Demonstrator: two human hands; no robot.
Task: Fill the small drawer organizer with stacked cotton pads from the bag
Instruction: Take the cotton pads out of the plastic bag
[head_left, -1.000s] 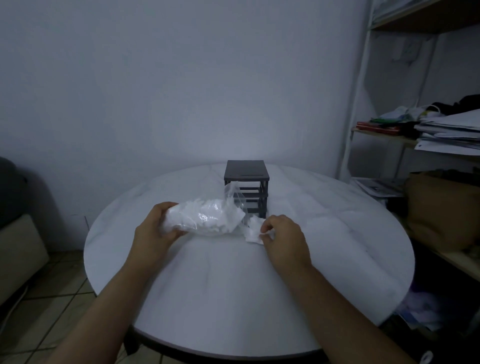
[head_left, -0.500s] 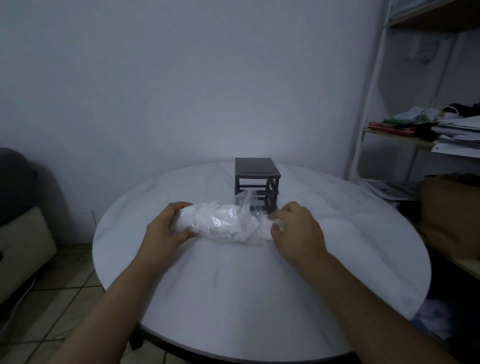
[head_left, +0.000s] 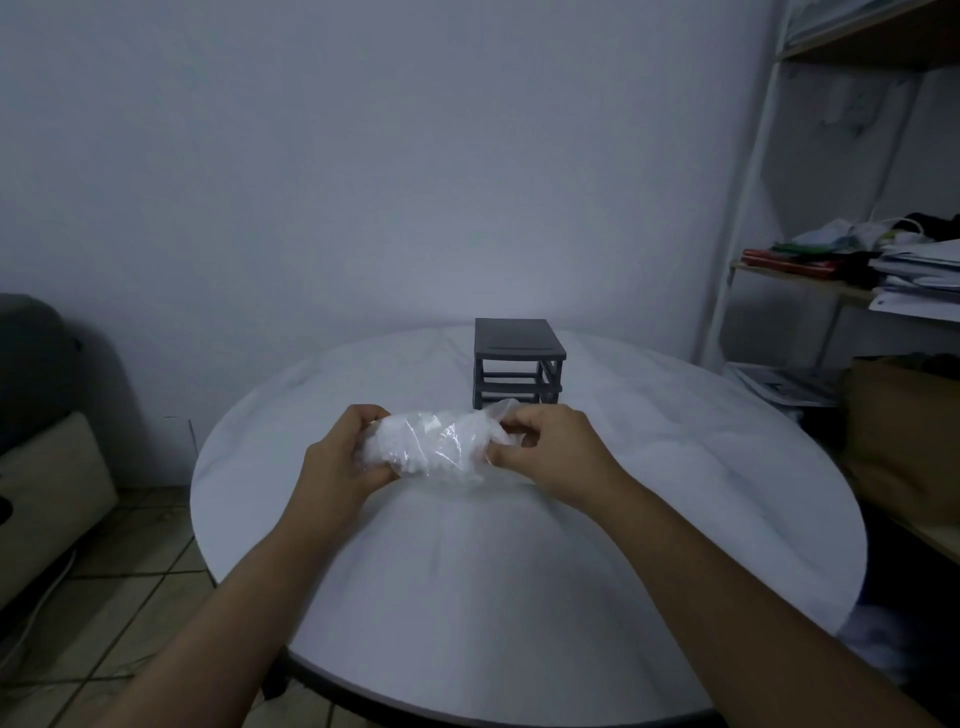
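The bag (head_left: 457, 441) between the left grip (head_left: 337, 467) and right grip (head_left: 550, 452) was clear, its cotton pads (head_left: 400, 449) white. Beyond them, the drawer organizer (head_left: 519, 343) was dark grey. The desk (head_left: 467, 597) beneath was white, faintly grey-veined.

- No text, label, brand, number or sign can be read anywhere in the head view.
- The bag (head_left: 470, 441) of cotton pads (head_left: 402, 449): the clear plastic shows only glare and creases, with no print that can be made out.
- The drawer organizer (head_left: 517, 345) on the counter (head_left: 519, 597): dark surfaces, no lettering visible.
- The stacked papers (head_left: 922, 275) on the shelf (head_left: 802, 274) at right: any print is too small to read.
- The printed sheet (head_left: 782, 385) lower down at right: grey blocks of print, blurred and illegible.
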